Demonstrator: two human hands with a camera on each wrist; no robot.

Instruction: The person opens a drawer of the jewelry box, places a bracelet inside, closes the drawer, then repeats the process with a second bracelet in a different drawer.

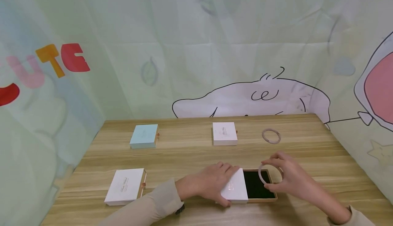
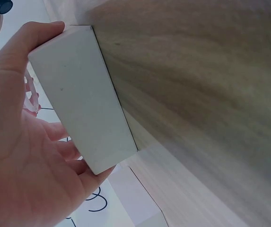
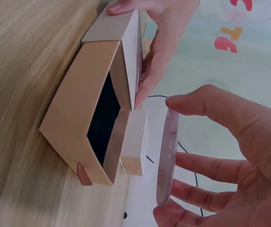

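Observation:
My left hand (image 1: 212,181) grips the white sleeve (image 1: 237,186) of a drawer-style jewelry box, its thumb at the near side and fingers across the far edge. In the left wrist view, the sleeve's plain end (image 2: 83,94) lies between thumb and fingers. The box's tan-edged drawer (image 1: 262,200) is pulled out to the right, showing a black lining (image 1: 255,185) and a small ribbon tab (image 3: 84,175). Between thumb and fingertips, my right hand (image 1: 291,176) holds a pale translucent bangle (image 3: 167,161) upright, above the drawer's right end.
A second bangle (image 1: 272,142) lies flat at the back right. Near it is a closed white box (image 1: 224,132). A light blue box (image 1: 144,135) sits at the back left, and another white box (image 1: 125,185) at the front left. Printed cloth (image 1: 190,58) hangs behind the wooden table (image 1: 181,157).

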